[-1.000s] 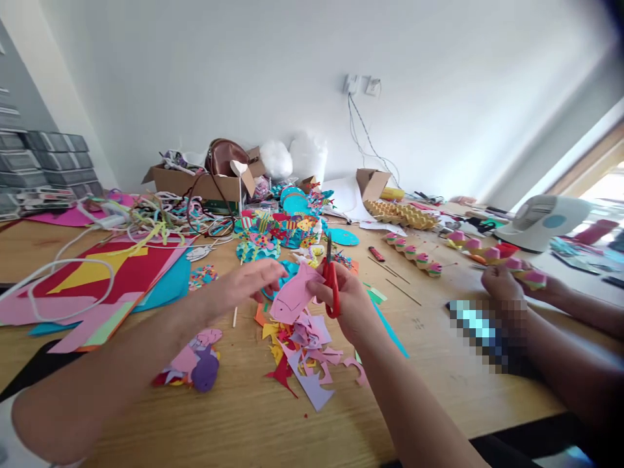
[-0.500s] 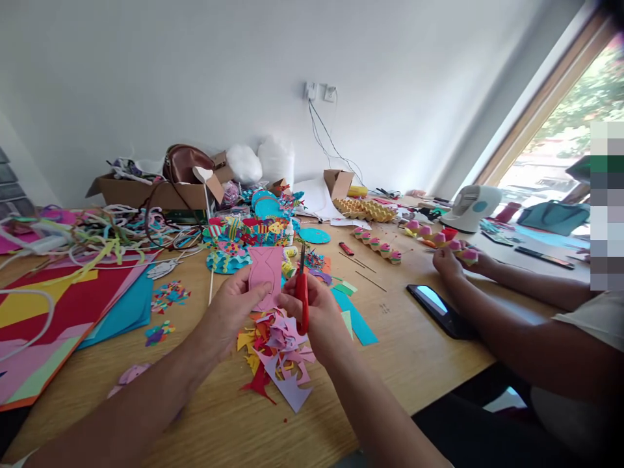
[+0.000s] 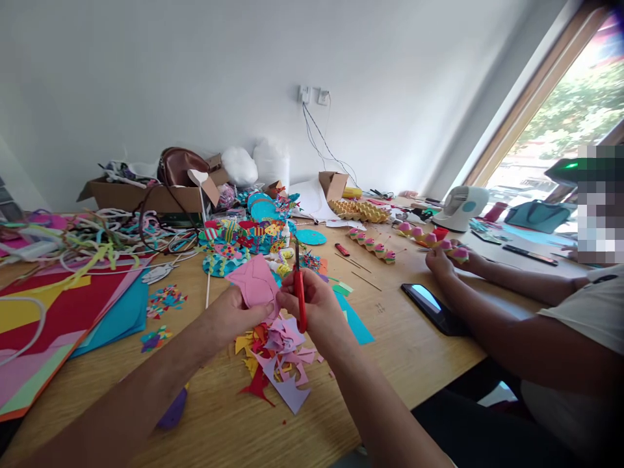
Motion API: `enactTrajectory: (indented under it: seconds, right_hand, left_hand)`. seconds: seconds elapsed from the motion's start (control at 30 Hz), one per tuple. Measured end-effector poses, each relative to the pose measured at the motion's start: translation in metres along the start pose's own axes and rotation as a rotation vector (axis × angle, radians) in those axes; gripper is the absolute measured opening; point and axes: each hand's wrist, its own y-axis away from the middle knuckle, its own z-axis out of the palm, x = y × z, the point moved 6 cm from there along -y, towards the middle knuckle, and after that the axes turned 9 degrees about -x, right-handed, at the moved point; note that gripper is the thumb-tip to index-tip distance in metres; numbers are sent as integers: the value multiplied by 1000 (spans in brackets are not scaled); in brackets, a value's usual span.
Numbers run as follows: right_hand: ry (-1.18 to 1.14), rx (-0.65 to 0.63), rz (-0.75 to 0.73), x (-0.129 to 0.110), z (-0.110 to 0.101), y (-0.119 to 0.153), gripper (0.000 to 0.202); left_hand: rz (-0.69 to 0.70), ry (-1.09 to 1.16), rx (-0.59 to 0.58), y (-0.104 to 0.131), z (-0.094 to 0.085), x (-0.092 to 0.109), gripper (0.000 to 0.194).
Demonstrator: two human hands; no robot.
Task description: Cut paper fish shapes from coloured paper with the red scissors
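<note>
Between thumb and fingers, my left hand (image 3: 246, 309) pinches a pink sheet of paper (image 3: 254, 281) with a curved outline drawn on it. The sheet is tilted to the left. My right hand (image 3: 312, 302) grips red-handled scissors (image 3: 301, 292), whose dark blades point up and away from me, beside the paper's right edge. My right fingertips are close to the sheet's lower right corner; whether they touch it I cannot tell. Below both hands lies a heap of pink, lilac, red and yellow paper scraps (image 3: 280, 364).
Coloured paper sheets (image 3: 97, 312) and tangled strips lie at left. Decorated paper fish (image 3: 244, 234) stand behind my hands. At right, another person's hand (image 3: 441, 263) holds a painted egg-carton strip (image 3: 458, 253), near a phone (image 3: 429, 305). A cardboard box (image 3: 131, 198) stands at the back.
The pink paper has turned from nearly upright to leaning left. The scissors stay in my right hand, close to the sheet. The whole view has shifted slightly.
</note>
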Motion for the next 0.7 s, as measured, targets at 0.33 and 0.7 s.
enactTrajectory:
  seconds: [0.33, 0.7]
  right_hand:
    - [22, 121, -51, 3, -16, 20, 23]
    - [99, -75, 133, 40, 16, 54, 42]
  left_hand:
    - [88, 67, 42, -1, 7, 16, 14]
    - [135, 407, 187, 2, 10, 5, 14]
